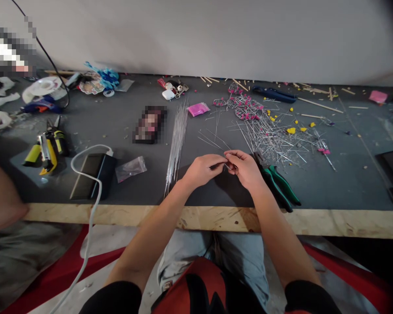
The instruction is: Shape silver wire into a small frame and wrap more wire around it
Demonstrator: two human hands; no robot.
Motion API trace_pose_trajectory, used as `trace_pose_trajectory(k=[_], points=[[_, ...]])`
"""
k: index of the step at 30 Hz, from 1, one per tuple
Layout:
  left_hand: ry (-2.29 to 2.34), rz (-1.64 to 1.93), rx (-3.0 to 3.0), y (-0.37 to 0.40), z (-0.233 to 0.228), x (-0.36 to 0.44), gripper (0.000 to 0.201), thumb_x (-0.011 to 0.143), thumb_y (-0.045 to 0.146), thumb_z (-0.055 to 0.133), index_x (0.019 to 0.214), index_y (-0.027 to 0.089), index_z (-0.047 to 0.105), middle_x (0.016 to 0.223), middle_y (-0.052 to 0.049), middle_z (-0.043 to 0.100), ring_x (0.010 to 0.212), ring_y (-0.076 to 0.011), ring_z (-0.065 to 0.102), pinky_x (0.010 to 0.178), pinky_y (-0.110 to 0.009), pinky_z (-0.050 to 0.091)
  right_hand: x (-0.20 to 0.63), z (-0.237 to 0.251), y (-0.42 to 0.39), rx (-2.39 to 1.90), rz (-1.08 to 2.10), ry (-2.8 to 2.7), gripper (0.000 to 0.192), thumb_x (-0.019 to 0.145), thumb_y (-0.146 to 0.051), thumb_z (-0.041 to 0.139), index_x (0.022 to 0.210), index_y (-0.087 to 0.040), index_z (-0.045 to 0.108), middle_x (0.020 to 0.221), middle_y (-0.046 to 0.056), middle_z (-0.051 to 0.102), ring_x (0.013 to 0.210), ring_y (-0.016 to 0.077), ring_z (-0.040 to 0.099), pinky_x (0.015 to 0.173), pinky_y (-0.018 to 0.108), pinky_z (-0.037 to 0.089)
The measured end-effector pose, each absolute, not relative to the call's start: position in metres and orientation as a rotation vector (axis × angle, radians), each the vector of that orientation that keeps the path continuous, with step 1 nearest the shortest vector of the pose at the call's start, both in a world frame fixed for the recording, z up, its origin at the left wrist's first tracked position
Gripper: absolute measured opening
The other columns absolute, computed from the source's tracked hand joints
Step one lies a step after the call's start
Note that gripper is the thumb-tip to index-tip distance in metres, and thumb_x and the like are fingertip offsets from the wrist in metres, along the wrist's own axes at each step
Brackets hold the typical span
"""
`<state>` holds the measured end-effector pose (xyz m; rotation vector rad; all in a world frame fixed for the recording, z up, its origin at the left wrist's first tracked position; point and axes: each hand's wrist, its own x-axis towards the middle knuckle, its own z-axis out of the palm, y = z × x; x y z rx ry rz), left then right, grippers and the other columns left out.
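My left hand point(203, 169) and my right hand point(245, 167) meet over the dark table top point(330, 183), near its front edge. Together they pinch a thin piece of metal wire point(228, 165) between the fingertips. The wire is small and partly hidden by my fingers. A bundle of long straight wires point(177, 141) lies just left of my left hand. Green-handled pliers point(278, 183) rest on the table right beside my right hand.
A heap of cut wires with pink and yellow bits point(268, 131) spreads at the back right. A power bank point(93, 175) with a white cable, yellow-handled cutters point(47, 150) and a small plastic bag point(130, 168) lie to the left. Another person's arm point(0, 196) shows at far left.
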<state>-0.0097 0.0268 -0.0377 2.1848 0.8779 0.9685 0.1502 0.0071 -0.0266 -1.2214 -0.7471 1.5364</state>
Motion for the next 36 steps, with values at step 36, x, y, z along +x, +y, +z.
trace_pose_trajectory(k=[36], points=[[0.978,0.861,2.21,0.0303,-0.041,-0.0113,0.022,0.086,0.02,0.048,0.098,0.023,0.066,0.096,-0.003,0.07,0.089,-0.0149,0.064,0.08,-0.029,0.049,0.1506,-0.0265,0.0076,-1.215,1.601,-0.81,0.02,0.07,-0.027,0.065,0.087,-0.017,0.062,0.059,-0.005,0.052,0.049,0.0084,0.049,0.044,0.023,0.036]])
